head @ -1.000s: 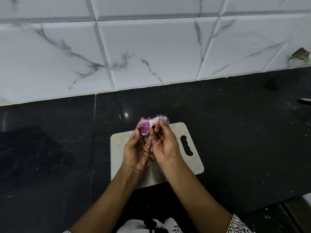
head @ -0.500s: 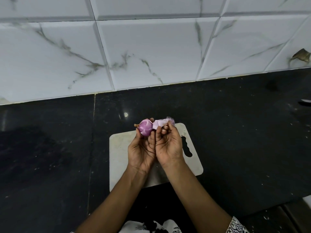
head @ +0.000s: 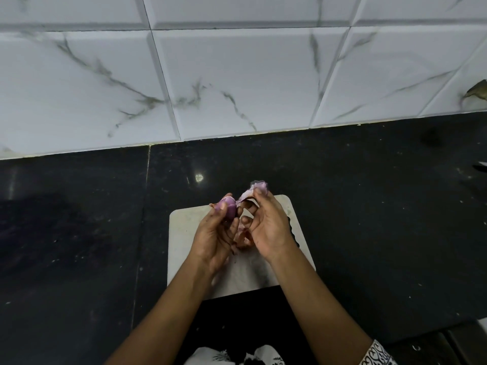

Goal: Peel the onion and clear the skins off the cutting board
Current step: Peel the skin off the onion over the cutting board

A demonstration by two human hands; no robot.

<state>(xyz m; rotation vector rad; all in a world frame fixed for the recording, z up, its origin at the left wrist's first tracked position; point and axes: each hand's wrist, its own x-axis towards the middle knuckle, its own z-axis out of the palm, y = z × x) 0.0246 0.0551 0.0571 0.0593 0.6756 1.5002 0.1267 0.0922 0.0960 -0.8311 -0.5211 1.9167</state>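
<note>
Currently gripped in left hand (head: pixel 214 233) fingertips above cutting board (head: pixel 184 246): onion (head: pixel 227 209); pinched by right hand (head: pixel 268 227): skin strip (head: pixel 251 193), apparently still attached, running rightward and away from onion, so pull continues along that line.

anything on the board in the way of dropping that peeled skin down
Nothing blocks it. The right hand holds the skin strip above the cutting board; only loose skins lie below, between the hands.
</note>
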